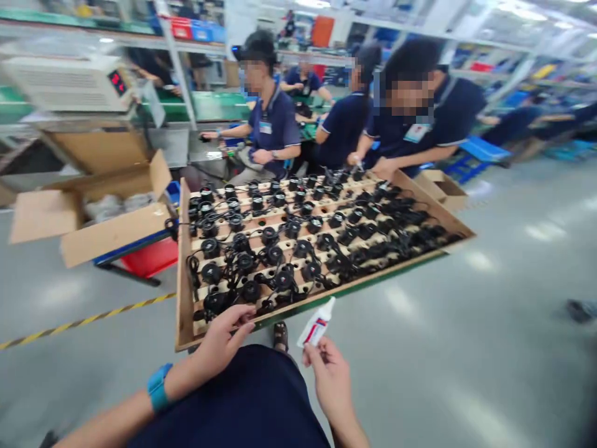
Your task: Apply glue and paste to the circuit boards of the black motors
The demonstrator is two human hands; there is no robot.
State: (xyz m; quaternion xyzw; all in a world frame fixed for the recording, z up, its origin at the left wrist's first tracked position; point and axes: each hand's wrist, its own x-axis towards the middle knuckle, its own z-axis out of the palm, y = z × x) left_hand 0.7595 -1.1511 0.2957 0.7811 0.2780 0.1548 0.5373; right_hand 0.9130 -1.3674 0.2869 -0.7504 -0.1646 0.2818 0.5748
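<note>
My right hand (330, 373) pinches the lower end of a white squeeze tube (315, 325) with a red and blue label. The tube's narrow tip points up and slightly right, just off the front edge of a large wooden tray (183, 311). At the front left of this tray is my left hand (224, 339), its bent fingers reaching over the rim and its thumb apart from them. I see nothing held in it. Several round black devices with cables (284, 280) stand in rows on slotted wooden strips inside the tray.
A co-worker (420, 124) leans over the tray's far right corner, hands at the devices. Another person (273, 124) sits beyond. An open cardboard box (116, 230) stands left, a smaller carton (441, 188) right. Yellow-black tape (93, 318) crosses the floor.
</note>
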